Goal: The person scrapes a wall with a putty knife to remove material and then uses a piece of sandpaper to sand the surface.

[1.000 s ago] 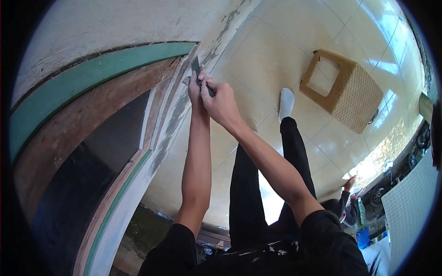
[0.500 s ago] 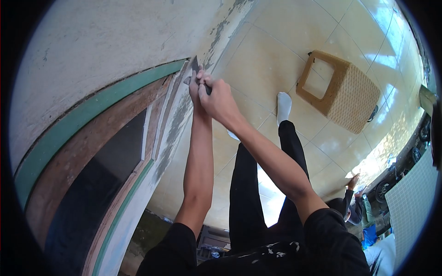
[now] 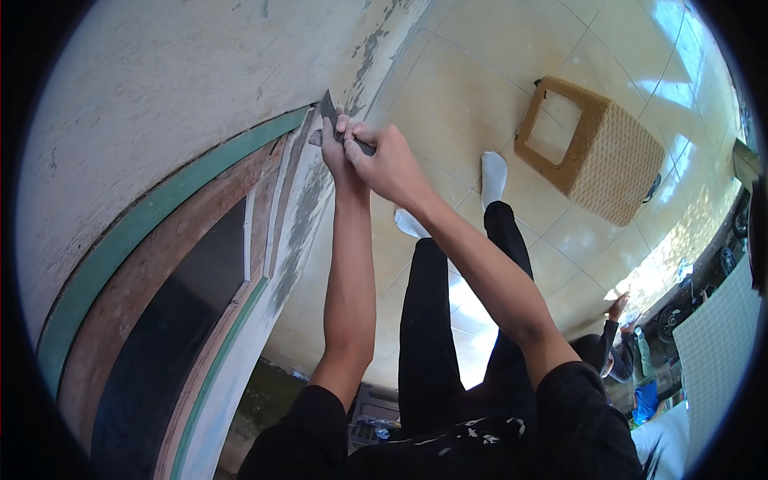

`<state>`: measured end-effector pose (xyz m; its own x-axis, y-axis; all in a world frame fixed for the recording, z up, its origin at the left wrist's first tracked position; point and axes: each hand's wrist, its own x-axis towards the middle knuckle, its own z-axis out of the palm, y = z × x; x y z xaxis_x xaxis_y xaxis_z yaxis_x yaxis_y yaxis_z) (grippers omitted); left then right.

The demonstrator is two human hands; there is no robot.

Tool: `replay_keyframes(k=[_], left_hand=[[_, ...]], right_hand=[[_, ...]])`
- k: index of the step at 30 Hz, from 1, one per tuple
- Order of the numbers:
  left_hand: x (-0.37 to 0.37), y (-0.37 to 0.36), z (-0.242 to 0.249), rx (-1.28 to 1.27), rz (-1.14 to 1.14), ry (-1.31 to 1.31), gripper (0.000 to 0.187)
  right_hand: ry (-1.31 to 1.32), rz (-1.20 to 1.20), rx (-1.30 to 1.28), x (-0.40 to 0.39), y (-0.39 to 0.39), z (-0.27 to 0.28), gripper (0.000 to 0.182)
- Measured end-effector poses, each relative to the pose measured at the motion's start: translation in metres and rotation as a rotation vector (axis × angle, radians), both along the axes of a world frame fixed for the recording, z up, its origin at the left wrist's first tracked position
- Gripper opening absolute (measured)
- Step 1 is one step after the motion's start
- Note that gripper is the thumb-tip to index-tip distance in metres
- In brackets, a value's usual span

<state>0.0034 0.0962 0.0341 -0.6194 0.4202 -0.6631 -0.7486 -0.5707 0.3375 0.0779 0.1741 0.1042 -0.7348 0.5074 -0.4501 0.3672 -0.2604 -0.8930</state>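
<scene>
A dark flat-bladed tool (image 3: 328, 106) is held by both hands at the upper corner of the window frame. My right hand (image 3: 390, 162) is closed around its dark handle. Beside it, my left hand (image 3: 338, 152) wraps round the tool nearer the blade, and its fingers look dusty. The blade tip is close to the wall (image 3: 200, 64), near the end of the green frame strip (image 3: 192, 172); whether it touches cannot be told. Another greyish piece shows at the left hand's edge, too small to make out.
A woven brown plastic stool (image 3: 612, 160) lies on the tiled floor (image 3: 472, 88) at the right. Bare wooden window trim (image 3: 132, 280) runs along the left. Another person (image 3: 612, 352) is at the lower right, near bicycles and a pale checked sheet (image 3: 716, 352).
Both hands and the tool have shifted slightly up and left in the view. The camera view has moved a little, and more of my left foot shows.
</scene>
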Motion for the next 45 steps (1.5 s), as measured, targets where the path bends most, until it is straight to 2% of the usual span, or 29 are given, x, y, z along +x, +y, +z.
replay_keyframes(k=[1, 3, 6, 7, 9, 10, 11, 13, 15, 17, 19, 21, 22, 24, 27, 29, 30, 31, 33, 35, 37, 38, 39, 41, 42, 43, 45], left_hand=[[0.0, 0.008, -0.007, -0.086, -0.034, -0.019, 0.03], [-0.003, 0.022, -0.014, -0.077, -0.054, -0.014, 0.029], [0.001, 0.033, -0.009, -0.066, 0.044, -0.121, 0.03], [0.008, 0.031, 0.004, -0.067, 0.042, -0.124, 0.03], [0.014, 0.022, 0.021, -0.253, 0.038, -0.009, 0.031], [0.012, 0.012, 0.013, -0.158, 0.013, 0.032, 0.031], [0.014, 0.011, 0.008, -0.169, 0.013, 0.03, 0.031], [0.021, 0.026, 0.01, -0.365, -0.044, 0.155, 0.032], [0.03, 0.023, -0.011, -0.351, -0.027, 0.109, 0.031], [0.018, 0.012, -0.038, -0.255, -0.029, 0.01, 0.031], [0.009, 0.008, -0.025, -0.284, -0.022, -0.004, 0.031], [0.011, 0.007, -0.011, -0.177, -0.01, -0.066, 0.032], [0.011, 0.007, -0.004, -0.272, -0.007, -0.013, 0.032], [0.005, 0.007, -0.003, -0.231, 0.0, 0.007, 0.032], [0.012, 0.005, -0.005, -0.214, -0.025, 0.027, 0.033], [0.019, 0.013, -0.015, -0.317, -0.067, -0.018, 0.034], [0.012, 0.005, -0.042, -0.213, -0.065, -0.046, 0.033], [0.001, 0.005, -0.046, -0.206, -0.065, -0.033, 0.033], [-0.006, -0.007, -0.047, 0.029, -0.023, -0.155, 0.033], [0.004, -0.022, -0.038, 0.107, -0.075, -0.079, 0.033], [0.007, -0.025, -0.013, -0.14, -0.027, 0.012, 0.034], [0.007, -0.026, -0.005, -0.118, -0.044, -0.1, 0.037], [0.006, -0.03, -0.013, -0.126, -0.046, -0.106, 0.037], [-0.005, -0.031, -0.038, -0.374, -0.382, -0.073, 0.039], [0.001, -0.019, -0.025, -0.53, -0.457, -0.016, 0.043], [-0.006, -0.018, -0.024, -0.536, -0.465, -0.004, 0.043], [-0.014, -0.017, -0.026, -0.672, -0.498, -0.044, 0.047]], right_hand=[[-0.04, 0.016, -0.015, -0.002, 0.006, -0.011, 0.026], [0.004, -0.035, -0.055, -0.012, 0.014, -0.033, 0.028], [-0.063, 0.052, -0.199, -0.01, 0.022, -0.044, 0.028], [-0.066, 0.05, -0.2, -0.003, 0.022, -0.033, 0.028], [0.056, 0.049, -0.241, 0.008, 0.019, -0.011, 0.029], [-0.001, 0.055, -0.194, 0.008, 0.017, -0.009, 0.029], [-0.004, 0.054, -0.204, 0.009, 0.021, -0.011, 0.029], [-0.129, 0.163, -0.491, 0.013, 0.039, -0.016, 0.029], [-0.153, 0.126, -0.432, 0.019, 0.027, -0.037, 0.029], [-0.114, 0.037, -0.163, 0.009, 0.013, -0.056, 0.028], [-0.112, 0.08, -0.265, 0.004, 0.014, -0.039, 0.028], [-0.097, 0.023, -0.106, 0.005, 0.006, -0.025, 0.028], [-0.085, 0.03, -0.085, 0.001, 0.011, -0.021, 0.028], [0.006, -0.018, -0.063, 0.005, -0.001, -0.012, 0.029], [-0.069, 0.045, -0.058, 0.01, 0.002, -0.019, 0.03], [-0.125, 0.039, -0.057, 0.006, 0.0, -0.037, 0.03], [-0.165, 0.026, -0.046, 0.002, 0.002, -0.043, 0.03], [-0.152, 0.023, -0.039, -0.005, 0.008, -0.035, 0.03], [-0.096, 0.025, -0.065, -0.008, 0.006, -0.02, 0.03], [-0.033, -0.001, -0.001, 0.009, -0.015, -0.007, 0.029], [0.069, -0.02, 0.1, 0.003, -0.014, -0.002, 0.028], [-0.033, 0.063, 0.119, 0.003, -0.018, 0.001, 0.027], [-0.135, 0.151, 0.139, 0.004, -0.022, 0.004, 0.026], [-0.123, 0.125, 0.17, 0.002, -0.031, -0.03, 0.025], [-0.086, 0.072, 0.229, -0.001, -0.028, -0.038, 0.026], [-0.045, 0.014, 0.288, -0.004, -0.027, -0.045, 0.026], [-0.055, 0.033, 0.181, 0.0, -0.032, -0.047, 0.029]])
